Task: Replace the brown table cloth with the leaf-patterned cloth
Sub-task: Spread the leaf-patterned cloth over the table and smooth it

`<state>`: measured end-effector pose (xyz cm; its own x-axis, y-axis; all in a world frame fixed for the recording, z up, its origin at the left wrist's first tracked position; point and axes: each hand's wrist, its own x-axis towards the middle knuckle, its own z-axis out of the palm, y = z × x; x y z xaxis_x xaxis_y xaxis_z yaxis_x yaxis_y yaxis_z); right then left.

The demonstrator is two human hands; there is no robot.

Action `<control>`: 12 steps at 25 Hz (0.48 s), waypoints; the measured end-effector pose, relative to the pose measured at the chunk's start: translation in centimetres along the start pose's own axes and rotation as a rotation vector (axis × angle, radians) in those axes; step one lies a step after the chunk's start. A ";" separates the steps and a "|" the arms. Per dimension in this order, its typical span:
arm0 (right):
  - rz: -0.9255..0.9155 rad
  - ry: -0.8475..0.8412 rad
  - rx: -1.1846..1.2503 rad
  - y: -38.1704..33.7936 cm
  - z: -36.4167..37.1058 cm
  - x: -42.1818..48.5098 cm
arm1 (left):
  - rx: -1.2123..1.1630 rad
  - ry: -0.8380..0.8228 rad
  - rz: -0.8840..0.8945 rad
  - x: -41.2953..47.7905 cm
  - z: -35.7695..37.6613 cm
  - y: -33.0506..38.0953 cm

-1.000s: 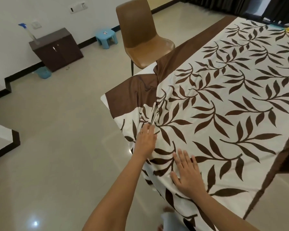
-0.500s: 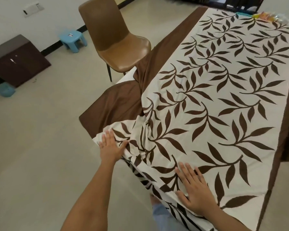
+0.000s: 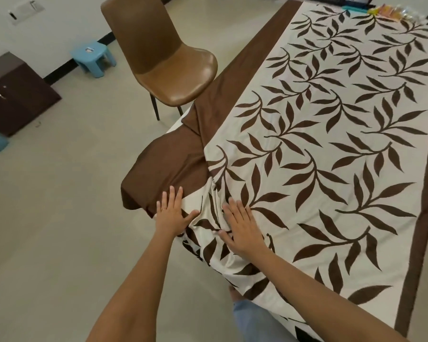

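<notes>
Leaf-patterned cloth (image 3: 319,149) lies spread over most of the desk, flat across the middle and far end, bunched only at the near-left corner. Both hands have shifted since half a second ago. Left hand (image 3: 172,213) then gripped the crumpled cloth edge at the corner; now it lies flat, fingers spread, palm down, on the seam where the leaf print meets the brown border panel (image 3: 166,169). It grips nothing. Right hand (image 3: 242,225) has slid leftward from the flat print toward the wrinkle ridge; it too is open, fingers extended, pressing down, gripping nothing. The two hands sit near each other with the fold bundle (image 3: 213,208) between them.

The brown panel is more exposed now, draping over the desk corner toward the floor. Cannot tell whether it is the new cloth's own border or the old brown cloth underneath; the matching brown strips along the left side and right edge suggest a border.

Judgement: the swap looks mostly done, and this is the smoothing and squaring stage at the last corner. The bundle between the hands is not flattened yet, and the cloth edge near the person's legs hangs unevenly. Brown chair (image 3: 168,60) stands just beside the left desk edge, touching or nearly touching the draped strip, so it may snag.
</notes>
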<state>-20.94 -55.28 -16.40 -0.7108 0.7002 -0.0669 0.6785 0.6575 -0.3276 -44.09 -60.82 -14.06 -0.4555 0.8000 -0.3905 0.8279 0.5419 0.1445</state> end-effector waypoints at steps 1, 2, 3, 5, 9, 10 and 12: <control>-0.002 -0.013 -0.027 0.0 0.4 -0.3 | -0.027 0.004 -0.058 -0.2 0.4 -0.5; -0.001 -0.016 -0.041 0.1 0.5 -0.6 | -0.064 0.029 -0.118 -0.5 0.5 -1.2; -0.001 -0.017 -0.041 0.1 0.4 -0.9 | -0.093 0.052 -0.170 -0.9 0.5 -2.1; 0.004 -0.018 -0.033 0.3 0.4 -1.0 | -0.093 0.058 -0.222 -1.3 0.0 -4.4; 0.038 0.006 -0.008 0.0 0.1 0.2 | -0.102 0.049 -0.216 -2.0 -0.5 -8.2; 0.065 0.025 -0.005 -0.3 -0.2 0.6 | -0.117 0.055 -0.204 -2.2 -0.4 -8.7; 0.124 0.115 -0.008 -1.6 -1.2 2.2 | -0.128 0.155 -0.130 -2.0 -0.7 -9.4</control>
<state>-23.35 -54.40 -14.88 -0.5963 0.8028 0.0024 0.7613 0.5664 -0.3156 -51.23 -67.32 -13.98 -0.6087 0.7459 -0.2704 0.7150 0.6634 0.2204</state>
